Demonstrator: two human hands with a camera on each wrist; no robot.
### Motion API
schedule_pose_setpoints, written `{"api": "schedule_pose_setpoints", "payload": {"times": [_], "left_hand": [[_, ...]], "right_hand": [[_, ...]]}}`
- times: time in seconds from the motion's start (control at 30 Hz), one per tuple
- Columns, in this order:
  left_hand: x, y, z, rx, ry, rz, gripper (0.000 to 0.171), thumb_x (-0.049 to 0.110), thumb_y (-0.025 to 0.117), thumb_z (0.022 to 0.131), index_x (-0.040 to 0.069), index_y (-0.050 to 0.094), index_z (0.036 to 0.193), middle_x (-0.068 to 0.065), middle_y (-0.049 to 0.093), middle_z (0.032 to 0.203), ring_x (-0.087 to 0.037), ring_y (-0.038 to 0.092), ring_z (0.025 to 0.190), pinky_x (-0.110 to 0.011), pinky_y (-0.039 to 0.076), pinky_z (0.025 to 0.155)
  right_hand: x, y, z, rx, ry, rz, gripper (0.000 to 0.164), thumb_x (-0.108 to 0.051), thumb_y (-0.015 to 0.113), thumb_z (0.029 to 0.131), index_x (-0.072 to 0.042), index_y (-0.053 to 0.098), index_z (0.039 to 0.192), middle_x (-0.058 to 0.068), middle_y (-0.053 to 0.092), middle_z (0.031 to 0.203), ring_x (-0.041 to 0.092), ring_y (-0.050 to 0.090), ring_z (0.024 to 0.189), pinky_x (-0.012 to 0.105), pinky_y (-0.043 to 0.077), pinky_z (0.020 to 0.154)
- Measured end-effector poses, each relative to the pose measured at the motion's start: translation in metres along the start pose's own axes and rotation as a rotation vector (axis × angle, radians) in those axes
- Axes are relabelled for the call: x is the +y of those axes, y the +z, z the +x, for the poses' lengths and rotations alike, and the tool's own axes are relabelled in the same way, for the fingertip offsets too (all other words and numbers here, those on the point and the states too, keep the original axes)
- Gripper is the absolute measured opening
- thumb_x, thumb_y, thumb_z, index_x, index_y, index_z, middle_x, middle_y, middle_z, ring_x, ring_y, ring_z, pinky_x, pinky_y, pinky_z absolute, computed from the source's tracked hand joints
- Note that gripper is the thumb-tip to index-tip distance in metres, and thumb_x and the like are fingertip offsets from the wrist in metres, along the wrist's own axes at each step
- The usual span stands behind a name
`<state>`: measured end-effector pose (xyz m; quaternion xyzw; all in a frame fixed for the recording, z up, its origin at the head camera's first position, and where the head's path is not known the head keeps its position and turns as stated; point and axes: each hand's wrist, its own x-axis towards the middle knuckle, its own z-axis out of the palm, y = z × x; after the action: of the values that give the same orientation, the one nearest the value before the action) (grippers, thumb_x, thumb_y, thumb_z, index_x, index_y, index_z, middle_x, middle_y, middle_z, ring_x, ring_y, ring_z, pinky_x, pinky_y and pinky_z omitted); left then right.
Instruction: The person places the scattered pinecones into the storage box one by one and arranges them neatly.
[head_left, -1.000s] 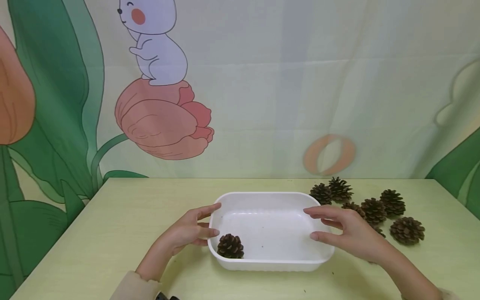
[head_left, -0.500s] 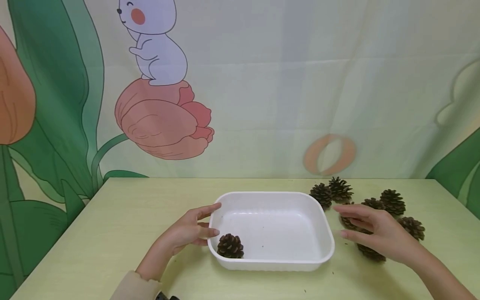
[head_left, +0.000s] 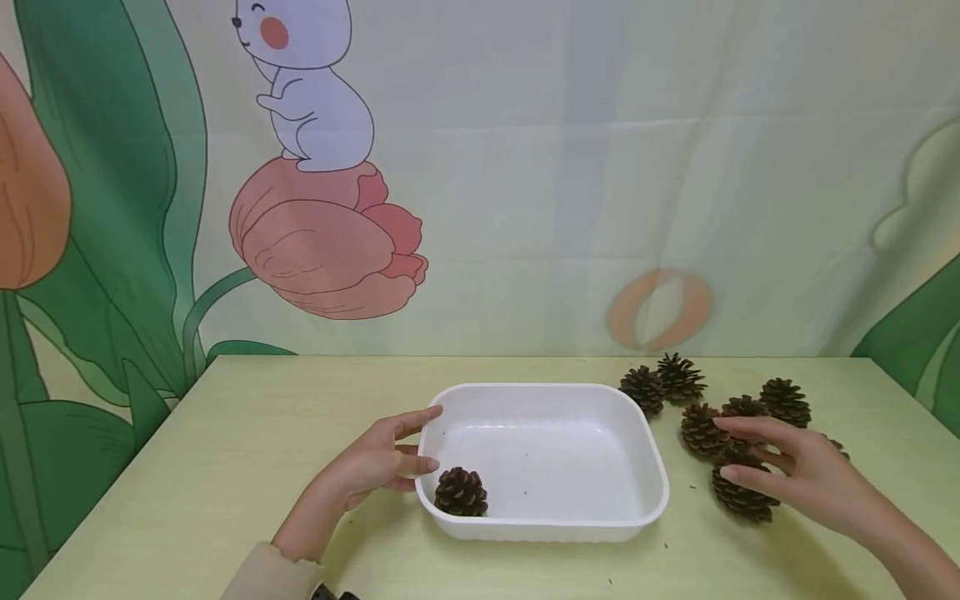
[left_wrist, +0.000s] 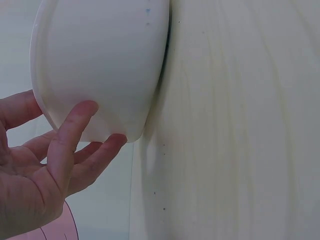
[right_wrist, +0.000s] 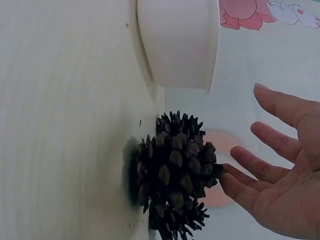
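My left hand grips the left end of a white rectangular plastic tub, with two fingertips over the rim and other fingers against the outer wall. The left wrist view shows fingertips on the tub's outside. Inside the tub, a brown pine cone sits in the near left corner. To the right, my right hand hovers over a near pine cone, fingers spread and holding nothing. In the right wrist view the fingertips are close beside that pine cone. The hand partly covers the cones behind it.
Several more pine cones lie right of the tub, among them one near its back corner, one at the back and one farther right. A printed curtain hangs behind the pale wooden table.
My right hand has moved from above the tub's right end rightward to the near pine cone. The left hand, tub and pine cone inside have stayed put.
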<state>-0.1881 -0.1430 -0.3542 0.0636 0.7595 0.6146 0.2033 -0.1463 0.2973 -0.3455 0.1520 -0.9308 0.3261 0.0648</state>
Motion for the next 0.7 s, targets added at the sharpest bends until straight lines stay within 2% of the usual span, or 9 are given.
{"api": "schedule_pose_setpoints", "payload": {"times": [0.03, 0.1, 0.17, 0.27, 0.4, 0.53, 0.7], "left_hand": [[0.0, 0.0, 0.0, 0.0, 0.0, 0.0, 0.068, -0.006, 0.062, 0.081, 0.007, 0.033, 0.141, -0.029, 0.03, 0.139, -0.033, 0.056, 0.105, -0.041, 0.055, 0.072], [0.0, 0.0, 0.0, -0.002, -0.001, 0.001, 0.068, -0.006, 0.062, 0.081, 0.007, 0.033, 0.141, -0.029, 0.03, 0.139, -0.033, 0.056, 0.106, -0.041, 0.055, 0.072], [0.0, 0.0, 0.0, -0.003, 0.0, 0.001, 0.068, -0.005, 0.063, 0.081, 0.007, 0.033, 0.141, -0.028, 0.03, 0.139, -0.033, 0.056, 0.106, -0.041, 0.055, 0.072], [0.0, 0.0, 0.0, -0.003, -0.001, 0.0, 0.068, -0.005, 0.063, 0.081, 0.008, 0.034, 0.141, -0.028, 0.031, 0.139, -0.033, 0.056, 0.106, -0.041, 0.055, 0.072], [0.0, 0.0, 0.001, 0.002, -0.002, -0.001, 0.068, -0.005, 0.063, 0.08, 0.008, 0.035, 0.14, -0.027, 0.032, 0.139, -0.032, 0.056, 0.105, -0.041, 0.055, 0.073], [0.0, 0.0, 0.0, -0.003, 0.002, -0.003, 0.068, -0.005, 0.063, 0.08, 0.007, 0.034, 0.141, -0.028, 0.031, 0.139, -0.033, 0.055, 0.106, -0.042, 0.055, 0.073], [0.0, 0.0, 0.0, -0.001, 0.002, -0.001, 0.068, -0.006, 0.062, 0.08, 0.007, 0.034, 0.141, -0.028, 0.031, 0.139, -0.034, 0.055, 0.107, -0.042, 0.055, 0.073]], "right_hand": [[0.002, 0.0, -0.001, 0.003, 0.002, -0.006, 0.048, -0.018, 0.071, 0.079, -0.005, 0.056, 0.122, -0.008, 0.054, 0.12, -0.022, 0.037, 0.1, 0.007, 0.045, 0.077], [0.005, -0.001, -0.002, 0.003, 0.012, -0.018, 0.049, -0.02, 0.071, 0.079, -0.005, 0.055, 0.122, -0.008, 0.054, 0.12, -0.009, 0.049, 0.103, 0.007, 0.044, 0.077], [0.008, -0.002, -0.002, -0.01, 0.024, -0.027, 0.05, -0.021, 0.071, 0.079, -0.004, 0.054, 0.124, 0.004, 0.055, 0.122, 0.011, 0.055, 0.106, 0.01, 0.047, 0.077], [0.01, -0.002, -0.002, -0.042, 0.056, -0.044, 0.053, -0.025, 0.069, 0.08, -0.003, 0.052, 0.126, 0.021, 0.052, 0.125, 0.039, 0.051, 0.106, 0.021, 0.053, 0.076], [0.013, -0.002, -0.002, -0.076, 0.1, -0.065, 0.057, -0.027, 0.069, 0.08, -0.001, 0.05, 0.127, 0.025, 0.051, 0.125, 0.043, 0.05, 0.106, 0.041, 0.053, 0.077], [0.017, -0.001, -0.003, -0.113, 0.136, -0.083, 0.059, -0.03, 0.069, 0.081, 0.002, 0.049, 0.127, 0.028, 0.051, 0.123, 0.046, 0.05, 0.106, 0.047, 0.051, 0.075], [0.023, 0.0, -0.003, -0.138, 0.13, -0.101, 0.058, -0.027, 0.07, 0.079, 0.002, 0.05, 0.126, 0.031, 0.052, 0.119, 0.049, 0.05, 0.103, 0.053, 0.05, 0.073]]}}
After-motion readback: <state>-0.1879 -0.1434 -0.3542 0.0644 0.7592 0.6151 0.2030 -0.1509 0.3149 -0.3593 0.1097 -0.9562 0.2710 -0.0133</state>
